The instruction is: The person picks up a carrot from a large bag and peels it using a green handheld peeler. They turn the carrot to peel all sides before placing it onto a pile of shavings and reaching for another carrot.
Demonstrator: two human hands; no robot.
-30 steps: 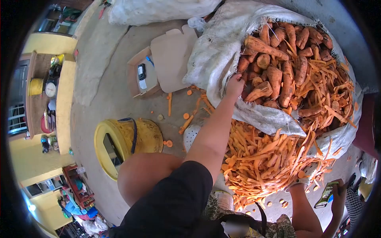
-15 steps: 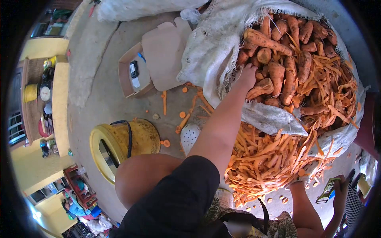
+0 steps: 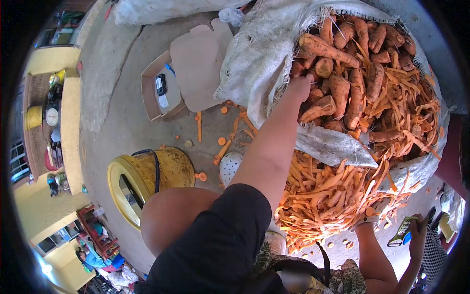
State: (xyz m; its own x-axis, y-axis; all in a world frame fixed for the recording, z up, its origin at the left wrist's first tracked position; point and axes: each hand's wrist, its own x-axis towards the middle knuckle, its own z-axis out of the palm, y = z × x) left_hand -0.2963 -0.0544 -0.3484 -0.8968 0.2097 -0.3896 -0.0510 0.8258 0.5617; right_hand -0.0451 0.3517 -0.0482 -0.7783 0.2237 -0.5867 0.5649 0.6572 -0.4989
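Observation:
My left hand (image 3: 302,89) reaches into an open white woven sack (image 3: 262,54), at its left rim. Large soil-marked carrots (image 3: 340,92) surround it, and its fingers are mostly hidden among them. Over at the lower right, my right hand (image 3: 417,230) is closed around a flat greenish tool (image 3: 404,229) that looks like a hand grater, with a bit of blue beside it. Orange peel strips (image 3: 409,93) lie over the carrots in the sack's right part. A big heap of peelings (image 3: 323,196) spreads on the ground between my feet.
A yellow lidded bucket (image 3: 169,166) stands left of my knee. Beyond it sits an open cardboard box (image 3: 152,98) holding a small black device. Carrot pieces (image 3: 222,141) are scattered near my white perforated shoe (image 3: 230,166). Checkered cloth (image 3: 434,257) hangs at far right.
My left hand has tipped further down into the carrots, its fingers now less visible. My right hand's tool has turned slightly, and a blue part shows beside it. The view has shifted a little.

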